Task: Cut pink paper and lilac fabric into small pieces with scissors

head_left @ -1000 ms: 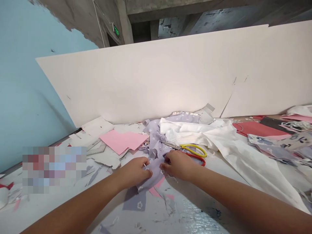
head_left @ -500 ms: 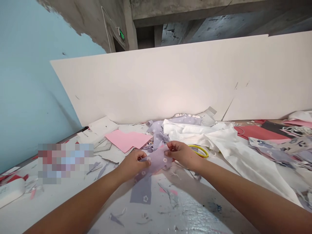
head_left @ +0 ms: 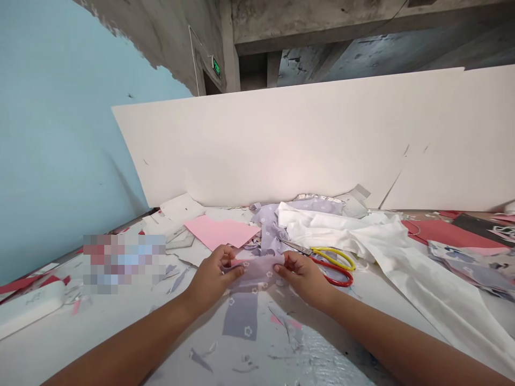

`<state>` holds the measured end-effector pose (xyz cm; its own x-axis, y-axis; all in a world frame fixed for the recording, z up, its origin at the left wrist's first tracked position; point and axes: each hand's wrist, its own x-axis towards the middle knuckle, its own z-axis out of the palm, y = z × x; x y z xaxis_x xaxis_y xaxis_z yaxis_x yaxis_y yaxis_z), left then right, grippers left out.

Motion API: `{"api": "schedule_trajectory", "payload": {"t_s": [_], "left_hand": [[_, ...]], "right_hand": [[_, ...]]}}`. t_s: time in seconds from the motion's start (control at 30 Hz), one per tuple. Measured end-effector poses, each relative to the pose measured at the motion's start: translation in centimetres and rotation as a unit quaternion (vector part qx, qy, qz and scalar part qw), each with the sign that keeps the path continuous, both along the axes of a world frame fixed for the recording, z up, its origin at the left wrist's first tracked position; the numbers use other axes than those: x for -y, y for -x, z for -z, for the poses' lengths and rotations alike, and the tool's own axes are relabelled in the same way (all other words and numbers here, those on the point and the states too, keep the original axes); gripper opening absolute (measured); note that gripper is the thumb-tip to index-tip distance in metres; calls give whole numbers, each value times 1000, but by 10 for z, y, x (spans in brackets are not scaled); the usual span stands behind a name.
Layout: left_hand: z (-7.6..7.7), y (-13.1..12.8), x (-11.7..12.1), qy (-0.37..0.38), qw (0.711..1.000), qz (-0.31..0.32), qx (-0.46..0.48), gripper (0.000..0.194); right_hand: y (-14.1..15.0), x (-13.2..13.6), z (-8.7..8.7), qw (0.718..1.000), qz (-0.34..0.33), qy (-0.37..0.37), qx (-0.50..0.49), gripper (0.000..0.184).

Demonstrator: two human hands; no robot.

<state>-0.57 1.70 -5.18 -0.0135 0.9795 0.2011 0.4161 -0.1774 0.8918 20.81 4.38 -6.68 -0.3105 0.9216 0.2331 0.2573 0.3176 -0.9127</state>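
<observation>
Between my hands a strip of thin lavender fabric (head_left: 259, 269) with white flowers is stretched just above the table. My left hand (head_left: 217, 273) pinches its left end between thumb and fingers, and my right hand (head_left: 303, 276) pinches its right end. Something pink shows behind the strip's upper left edge. Below it a second lavender flowered piece (head_left: 240, 315) lies flat on the table. Beyond my right hand rest scissors (head_left: 332, 262) with one yellow and one red handle, their blades pointing left.
White cloth (head_left: 386, 246) lies bunched at the right, near red sheets (head_left: 450, 233) and stacked printed fabric pieces (head_left: 462, 262). Pink fabric (head_left: 221, 231) lies behind my left hand. Scraps litter the white table (head_left: 173, 359). A tall white panel (head_left: 281, 150) stands along the back.
My right hand has shifted lower along the strip, which is now pulled out level between both hands. The scissors' red handle and blades have come into sight. The view has swung slightly left.
</observation>
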Motion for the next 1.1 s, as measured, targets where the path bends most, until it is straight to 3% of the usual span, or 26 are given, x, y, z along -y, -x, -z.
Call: {"api": "schedule_trajectory", "payload": {"t_s": [0.13, 0.27, 0.4, 0.47, 0.53, 0.6, 0.7, 0.77, 0.83, 0.93, 1.0, 1.1], "left_hand": [[3, 7, 9, 27, 999, 11, -31, 41], [10, 8, 15, 39, 998, 27, -40, 33], [10, 7, 15, -9, 991, 39, -128, 14], [8, 9, 13, -81, 983, 43, -162, 13], [4, 13, 11, -194, 959, 51, -199, 8], [1, 17, 11, -294, 923, 65, -240, 9], [-3, 20, 16, -361, 881, 85, -294, 16], [-3, 18, 20, -377, 866, 100, -314, 17], [-2, 17, 23, -386, 854, 116, -328, 17], [1, 18, 23, -403, 840, 121, -343, 19], [5, 19, 20, -402, 848, 108, -329, 19], [10, 17, 17, -318, 919, 44, -228, 14]], "right_hand": [[-1, 3, 5, 997, -16, -41, 58, 15], [2, 7, 7, 994, -36, -57, 92, 15], [4, 9, 6, 992, -41, -62, 105, 16], [4, 11, 4, 996, -12, -51, 68, 17], [4, 14, 1, 1000, 15, -6, -17, 20], [5, 17, -2, 990, 9, 86, -115, 25], [6, 23, -7, 937, -75, 255, -224, 29], [7, 26, -9, 897, -132, 326, -269, 25], [7, 28, -10, 885, -145, 339, -284, 19], [6, 26, -9, 910, -95, 305, -265, 27], [5, 24, -9, 924, -60, 281, -253, 25], [4, 22, -11, 938, -31, 243, -245, 25]]}}
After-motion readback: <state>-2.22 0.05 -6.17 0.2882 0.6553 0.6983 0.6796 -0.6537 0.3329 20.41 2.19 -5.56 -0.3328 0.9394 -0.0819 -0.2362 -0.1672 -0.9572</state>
